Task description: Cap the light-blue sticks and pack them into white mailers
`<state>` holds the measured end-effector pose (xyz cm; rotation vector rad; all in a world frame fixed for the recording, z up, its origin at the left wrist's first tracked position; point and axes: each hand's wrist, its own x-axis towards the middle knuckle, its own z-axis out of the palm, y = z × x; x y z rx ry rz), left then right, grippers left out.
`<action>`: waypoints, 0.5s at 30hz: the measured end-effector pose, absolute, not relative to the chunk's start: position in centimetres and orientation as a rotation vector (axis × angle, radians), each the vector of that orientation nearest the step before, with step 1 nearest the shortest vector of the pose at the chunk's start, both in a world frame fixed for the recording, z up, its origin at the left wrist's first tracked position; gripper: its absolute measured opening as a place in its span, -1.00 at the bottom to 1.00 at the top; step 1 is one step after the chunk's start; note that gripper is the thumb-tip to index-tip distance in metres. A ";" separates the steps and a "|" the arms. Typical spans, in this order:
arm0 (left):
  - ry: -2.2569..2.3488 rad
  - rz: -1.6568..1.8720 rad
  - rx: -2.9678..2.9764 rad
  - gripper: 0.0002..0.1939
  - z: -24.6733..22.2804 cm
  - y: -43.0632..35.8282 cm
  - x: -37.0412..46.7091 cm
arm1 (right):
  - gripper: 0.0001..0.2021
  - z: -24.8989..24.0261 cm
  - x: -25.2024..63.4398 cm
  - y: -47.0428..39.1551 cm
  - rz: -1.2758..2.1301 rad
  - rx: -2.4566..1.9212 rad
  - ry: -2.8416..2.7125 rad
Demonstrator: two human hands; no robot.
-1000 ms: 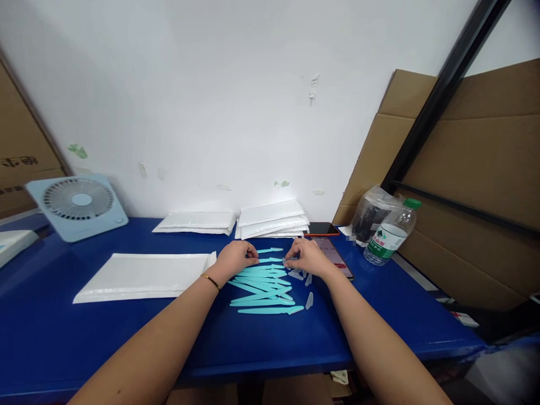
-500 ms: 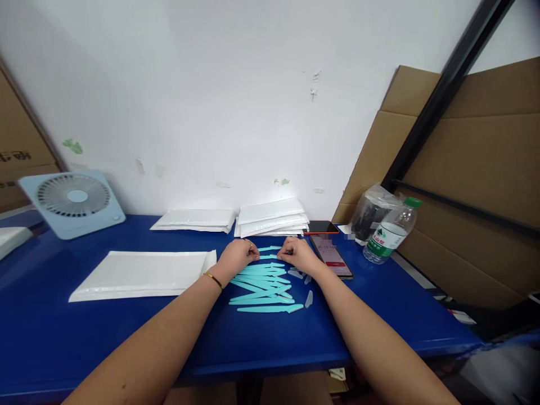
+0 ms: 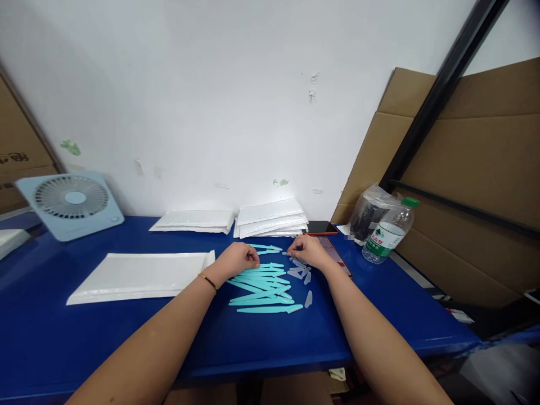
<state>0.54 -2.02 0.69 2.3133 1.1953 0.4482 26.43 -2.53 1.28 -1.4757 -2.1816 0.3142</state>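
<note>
With our right hand (image 3: 307, 250) we are pinching a small clear cap (image 3: 286, 253), and our left hand (image 3: 242, 259) is curling in beside the turquoise razors (image 3: 261, 286), its grip too hidden to tell. The razors are lying midway along the desk (image 3: 270, 340), between its front and back edges.

- Light-blue fan (image 3: 75, 202) at the left of the blue table (image 3: 42, 337)
- Orange-edged phone (image 3: 321, 227) lying flat near the white wall (image 3: 211, 101)
- Second phone (image 3: 336, 256), screen lit, partly covered
- Green-capped bottle (image 3: 387, 233) with a green-and-white label
- Clear bag (image 3: 371, 211) around something dark, beside the bottle
- Brown cardboard (image 3: 485, 135) at the right, behind a slanting black post (image 3: 439, 101)
</note>
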 end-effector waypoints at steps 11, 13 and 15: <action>1.318 0.582 2.324 -0.81 -0.1 -1.3 0.8 | -0.84 -0.3 25.0 -2.4 0.554 -1.334 -2.159; 1.339 0.589 2.354 -0.81 -0.2 -1.3 1.0 | -0.86 -0.7 24.3 -2.1 0.506 -1.302 -2.158; 1.400 0.613 2.416 -0.81 0.0 -1.3 1.2 | -0.87 -0.8 24.0 -1.8 0.444 -1.282 -2.151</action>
